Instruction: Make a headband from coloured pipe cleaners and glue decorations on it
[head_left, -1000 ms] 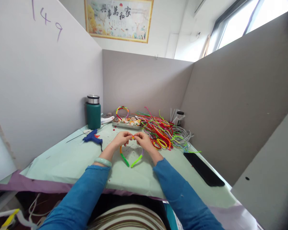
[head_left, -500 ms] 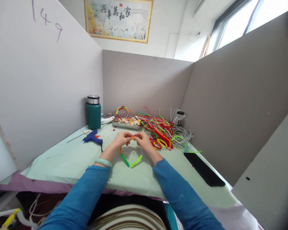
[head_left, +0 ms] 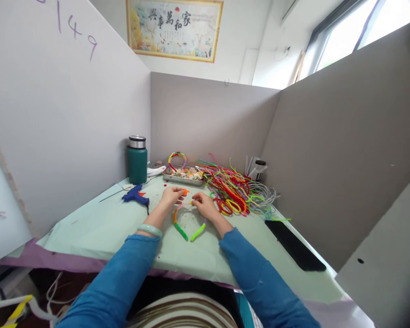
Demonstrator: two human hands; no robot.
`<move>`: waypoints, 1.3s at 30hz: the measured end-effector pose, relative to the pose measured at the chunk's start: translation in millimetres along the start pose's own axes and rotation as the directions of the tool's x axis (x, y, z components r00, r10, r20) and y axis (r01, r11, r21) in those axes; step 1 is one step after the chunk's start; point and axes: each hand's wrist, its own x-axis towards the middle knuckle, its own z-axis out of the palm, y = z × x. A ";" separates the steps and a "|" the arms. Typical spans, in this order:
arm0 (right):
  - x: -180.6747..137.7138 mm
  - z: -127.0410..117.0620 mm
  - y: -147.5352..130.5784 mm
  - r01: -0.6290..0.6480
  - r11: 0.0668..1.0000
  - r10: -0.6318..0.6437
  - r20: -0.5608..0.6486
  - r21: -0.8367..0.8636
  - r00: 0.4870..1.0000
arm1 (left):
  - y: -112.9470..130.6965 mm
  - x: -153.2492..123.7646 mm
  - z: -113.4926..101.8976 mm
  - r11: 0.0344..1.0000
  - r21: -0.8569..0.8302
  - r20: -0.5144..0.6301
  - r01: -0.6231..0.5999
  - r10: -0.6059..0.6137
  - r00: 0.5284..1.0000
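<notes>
A headband (head_left: 181, 230) wrapped in green, orange, pink, yellow, purple and lime fuzzy sections lies on the table, its two ends toward me. My left hand (head_left: 172, 196) pinches a small orange piece (head_left: 186, 192), too small to name for certain, just above the band's far curve. With fingertips closed at the yellow part of that curve, my right hand (head_left: 204, 205) grips the headband and covers part of its right side. The two hands are a little apart. Right of them lies a heap of colourful pipe cleaners (head_left: 230, 184).
A blue glue gun (head_left: 135, 196) lies at the left, near a green bottle (head_left: 137, 164). Behind my hands stands a metal tray (head_left: 184, 180) of small pieces, with a finished-looking colourful ring (head_left: 176, 155) on it. A black flat object (head_left: 294, 245) lies right. Grey partitions (head_left: 212, 114) enclose the table.
My hands were together on the small orange piece; they have moved apart. The left hand keeps the orange piece, and the right is lower at the headband's curve. The view shifted slightly.
</notes>
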 end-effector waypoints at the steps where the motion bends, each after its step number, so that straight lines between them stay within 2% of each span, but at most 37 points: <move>1: -1.2 0.0 0.1 0.031 0.994 -0.031 0.009 -0.101 0.999 | 0.7 -0.7 0.4 1.000 0.002 0.005 -0.006 0.006 1.000; 3: -3.9 -0.7 -2.8 0.092 0.958 -0.084 0.042 -0.271 0.996 | 2.4 -2.1 2.1 1.000 0.000 0.005 -0.027 0.027 1.000; 6: -3.9 -2.0 -14.2 0.148 0.907 -0.143 0.041 -0.395 0.989 | 8.3 -5.2 0.3 0.992 -0.095 0.008 -0.082 0.083 0.997; 8: 1.6 0.5 -26.7 0.189 0.885 -0.181 0.060 -0.425 0.982 | 15.8 -8.9 -9.5 0.978 -0.171 -0.012 -0.122 0.122 0.992; 10: 12.2 9.4 -44.0 0.244 0.865 -0.209 0.127 -0.438 0.970 | 26.0 -14.3 -28.4 0.963 -0.209 -0.053 -0.169 0.162 0.985; 12: 25.9 27.6 -65.3 0.295 0.846 -0.225 0.203 -0.445 0.953 | 37.3 -20.6 -54.2 0.942 -0.246 -0.160 -0.228 0.193 0.968; 15: 43.9 71.8 -98.3 0.317 0.841 -0.192 0.305 -0.438 0.933 | 52.3 -30.2 -94.6 0.911 -0.293 -0.300 -0.291 0.202 0.932; 19: 50.5 137.0 -122.7 0.204 0.845 -0.090 0.244 -0.494 0.966 | 61.3 -40.6 -129.9 0.895 -0.319 -0.342 -0.311 0.197 0.919; 22: 50.4 160.6 -123.8 0.183 0.836 -0.066 0.238 -0.517 0.969 | 61.4 -45.4 -141.2 0.888 -0.313 -0.374 -0.335 0.209 0.904; 24: 52.3 157.3 -122.2 0.089 0.883 0.002 0.192 -0.462 0.981 | 61.2 -47.2 -146.1 0.874 -0.309 -0.411 -0.374 0.232 0.882; 26: 54.6 141.2 -120.8 -0.080 0.961 0.130 0.178 -0.266 0.975 | 62.2 -48.4 -150.5 0.846 -0.310 -0.452 -0.434 0.271 0.850; 27: 54.8 129.9 -119.9 -0.205 0.969 0.230 0.205 -0.136 0.951 | 63.0 -48.7 -152.4 0.828 -0.314 -0.475 -0.464 0.286 0.832; 28: 53.9 117.3 -118.6 -0.312 0.949 0.291 0.252 0.043 0.923 | 63.9 -48.6 -153.5 0.811 -0.321 -0.496 -0.488 0.295 0.816; 29: 51.6 104.1 -116.7 -0.351 0.896 0.274 0.282 0.274 0.919 | 64.6 -47.9 -153.6 0.798 -0.333 -0.515 -0.503 0.293 0.805; 30: 48.0 90.9 -114.0 -0.369 0.800 0.226 0.331 0.473 0.916 | 64.8 -46.5 -152.2 0.790 -0.347 -0.527 -0.506 0.282 0.802; 32: 37.7 66.5 -106.6 -0.350 0.608 0.115 0.357 0.712 0.927 | 63.0 -40.4 -144.0 0.796 -0.381 -0.513 -0.470 0.241 0.824; 33: 31.9 56.1 -102.2 -0.319 0.555 0.054 0.349 0.768 0.935 | 60.7 -35.6 -136.9 0.816 -0.393 -0.480 -0.424 0.211 0.851; 34: 26.0 47.2 -97.6 -0.286 0.542 0.034 0.319 0.790 0.947 | 57.2 -29.9 -128.2 0.842 -0.400 -0.431 -0.363 0.177 0.885; 35: 20.6 40.0 -93.1 -0.256 0.566 0.053 0.275 0.783 0.960 | 52.6 -23.5 -118.1 0.865 -0.406 -0.374 -0.296 0.138 0.917; 37: 11.4 29.8 -84.8 -0.213 0.646 0.176 0.128 0.733 0.976 | 40.7 -10.4 -96.3 0.899 -0.409 -0.262 -0.159 0.052 0.964; 39: 4.4 23.6 -77.6 -0.192 0.649 0.256 0.026 0.736 0.966 | 26.9 0.6 -76.7 0.910 -0.414 -0.159 -0.027 -0.043 0.986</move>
